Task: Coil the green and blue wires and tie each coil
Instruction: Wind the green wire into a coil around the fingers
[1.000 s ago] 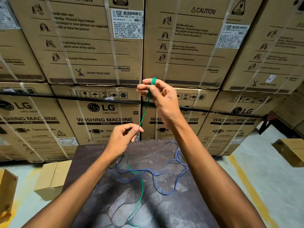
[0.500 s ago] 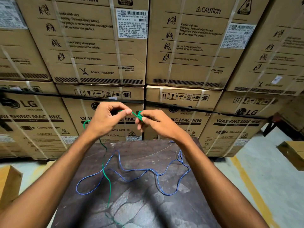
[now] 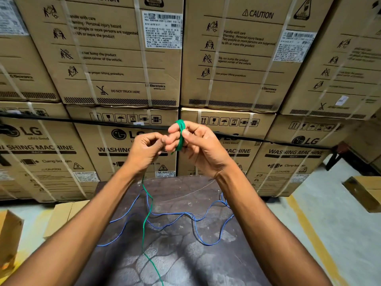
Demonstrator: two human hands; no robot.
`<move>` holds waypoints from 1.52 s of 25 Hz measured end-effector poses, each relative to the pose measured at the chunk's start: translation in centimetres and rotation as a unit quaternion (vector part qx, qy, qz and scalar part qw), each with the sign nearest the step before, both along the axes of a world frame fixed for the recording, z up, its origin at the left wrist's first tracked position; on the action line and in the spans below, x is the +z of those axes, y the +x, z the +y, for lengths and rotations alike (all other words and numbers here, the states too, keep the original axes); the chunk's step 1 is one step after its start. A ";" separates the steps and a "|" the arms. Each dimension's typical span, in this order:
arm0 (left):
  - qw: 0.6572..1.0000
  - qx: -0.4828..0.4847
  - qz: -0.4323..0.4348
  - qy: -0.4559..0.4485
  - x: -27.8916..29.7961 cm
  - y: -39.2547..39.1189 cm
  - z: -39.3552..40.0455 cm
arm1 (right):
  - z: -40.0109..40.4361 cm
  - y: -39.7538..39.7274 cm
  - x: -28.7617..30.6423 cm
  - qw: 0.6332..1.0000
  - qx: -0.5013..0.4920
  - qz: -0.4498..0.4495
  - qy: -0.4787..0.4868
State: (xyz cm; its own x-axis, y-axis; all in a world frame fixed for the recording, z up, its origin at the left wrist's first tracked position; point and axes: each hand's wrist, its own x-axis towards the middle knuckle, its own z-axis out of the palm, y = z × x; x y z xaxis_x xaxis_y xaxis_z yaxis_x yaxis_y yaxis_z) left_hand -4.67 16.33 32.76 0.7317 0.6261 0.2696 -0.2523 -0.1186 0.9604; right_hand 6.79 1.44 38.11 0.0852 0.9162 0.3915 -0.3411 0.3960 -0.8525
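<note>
Your right hand is raised in front of you with several turns of the green wire wound around its fingers, the thumb pressing the loops from the near side. Your left hand is just beside it, knuckles almost touching, its fingers curled in toward the palm; it seems to pinch the running part of the green wire, though the exact contact is hidden behind the fingers. From under your left wrist the free green length drops down to the dark table, crosses it toward you and runs out of view at the bottom edge.

The blue wire lies loose and uncoiled on that same table, spread in wide wavy loops between your forearms, with the green strand crossing it near the left side.

Behind the table stands a wall of stacked cardboard boxes printed for washing machines, bound with pale straps. Smaller cartons sit on the floor at your left, and another one at the right.
</note>
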 end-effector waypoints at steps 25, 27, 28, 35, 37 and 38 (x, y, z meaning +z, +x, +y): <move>0.955 -0.052 0.112 0.269 0.4 -2.6 -1.1 | 2.3 2.8 -3.5 0.793 -0.376 -0.476 -0.060; 0.942 -0.024 0.111 0.316 1.0 -2.5 0.0 | 1.9 2.8 -3.7 0.765 -0.347 -0.534 -0.092; 0.932 -0.008 0.114 0.344 1.6 -2.5 0.4 | 1.7 2.7 -3.8 0.757 -0.331 -0.553 -0.105; 0.914 0.023 0.086 0.395 4.8 -2.2 3.8 | 0.7 2.1 -2.7 0.891 -0.128 -0.390 -0.191; 0.917 0.021 0.079 0.391 4.7 -1.9 4.4 | 0.3 2.0 -2.2 0.926 -0.077 -0.331 -0.165; 0.920 0.018 0.077 0.383 4.7 -1.7 4.5 | 0.1 2.1 -2.0 0.937 -0.064 -0.309 -0.153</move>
State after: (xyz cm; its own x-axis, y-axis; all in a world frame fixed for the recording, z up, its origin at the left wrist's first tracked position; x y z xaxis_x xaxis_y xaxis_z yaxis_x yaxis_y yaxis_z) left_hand -6.40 20.80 37.47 0.7804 0.3205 0.5369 -0.1030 -0.7811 0.6159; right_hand 8.84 1.51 36.14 0.0467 0.9914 0.1225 0.2880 0.1041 -0.9520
